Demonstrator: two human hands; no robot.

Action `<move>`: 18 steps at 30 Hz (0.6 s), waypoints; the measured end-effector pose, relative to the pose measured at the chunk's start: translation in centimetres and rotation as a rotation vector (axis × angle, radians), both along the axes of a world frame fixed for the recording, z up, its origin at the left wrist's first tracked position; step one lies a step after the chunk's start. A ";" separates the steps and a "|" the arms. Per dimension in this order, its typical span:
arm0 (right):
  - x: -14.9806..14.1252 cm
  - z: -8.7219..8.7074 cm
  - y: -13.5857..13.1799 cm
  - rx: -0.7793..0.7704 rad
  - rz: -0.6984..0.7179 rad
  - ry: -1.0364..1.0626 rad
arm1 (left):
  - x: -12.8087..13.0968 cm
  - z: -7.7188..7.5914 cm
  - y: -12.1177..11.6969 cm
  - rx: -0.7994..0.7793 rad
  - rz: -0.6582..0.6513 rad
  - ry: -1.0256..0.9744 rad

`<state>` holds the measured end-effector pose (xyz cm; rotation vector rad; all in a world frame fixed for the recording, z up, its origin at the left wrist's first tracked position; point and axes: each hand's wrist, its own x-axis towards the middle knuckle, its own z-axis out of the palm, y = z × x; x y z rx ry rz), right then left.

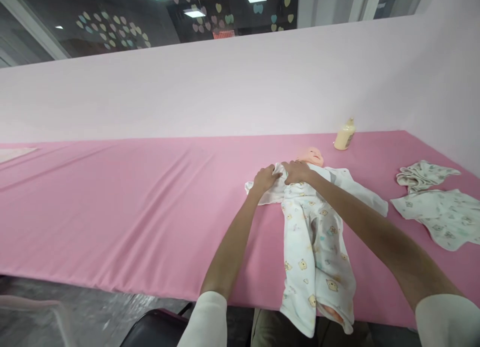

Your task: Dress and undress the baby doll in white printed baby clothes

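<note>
A baby doll [312, 156] lies on its back on the pink-covered table, its head toward the wall. It is dressed in white baby pants [298, 237] with a small yellow bear print, and a foot shows at one cuff. Around its upper body is a white baby top [365, 197], one sleeve spread out to the right. My left hand [265, 179] is closed on the top's left-side sleeve. Beside it, my right hand [296, 172] grips the top near the doll's shoulder, just below the head. The fingertips of both hands are partly hidden.
A pale yellow pump bottle [344, 136] stands near the wall. Printed baby clothes [442, 214] and a folded printed cloth [425, 174] lie at the right. The pink table cover [112, 212] is wrinkled on the left. A black chair [155, 329] stands at the front edge.
</note>
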<state>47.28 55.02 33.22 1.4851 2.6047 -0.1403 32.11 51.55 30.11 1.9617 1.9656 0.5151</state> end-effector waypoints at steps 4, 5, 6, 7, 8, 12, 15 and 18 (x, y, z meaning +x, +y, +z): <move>1.0 0.9 0.1 -0.027 0.019 0.005 | -2.0 0.3 0.1 -0.003 -0.031 -0.106; 1.3 1.1 0.1 -0.035 0.020 0.006 | -2.6 0.4 0.1 -0.015 -0.037 -0.127; 1.5 1.3 0.1 -0.038 0.021 0.010 | -3.2 0.4 0.0 -0.033 -0.039 -0.142; 1.8 1.4 0.1 -0.035 0.023 0.019 | -3.8 0.4 0.0 -0.054 -0.038 -0.155; 2.0 1.5 0.2 -0.026 0.026 0.033 | -4.4 0.3 0.0 -0.078 -0.034 -0.168; 3.0 1.4 0.4 0.017 -0.006 0.100 | -6.2 -0.3 0.3 -0.185 0.012 -0.260; 3.5 1.6 0.4 0.045 -0.047 0.120 | -6.8 -0.5 0.4 -0.292 0.062 -0.393; 3.4 1.7 0.1 0.062 -0.053 0.089 | -6.6 -0.3 0.3 -0.312 0.078 -0.545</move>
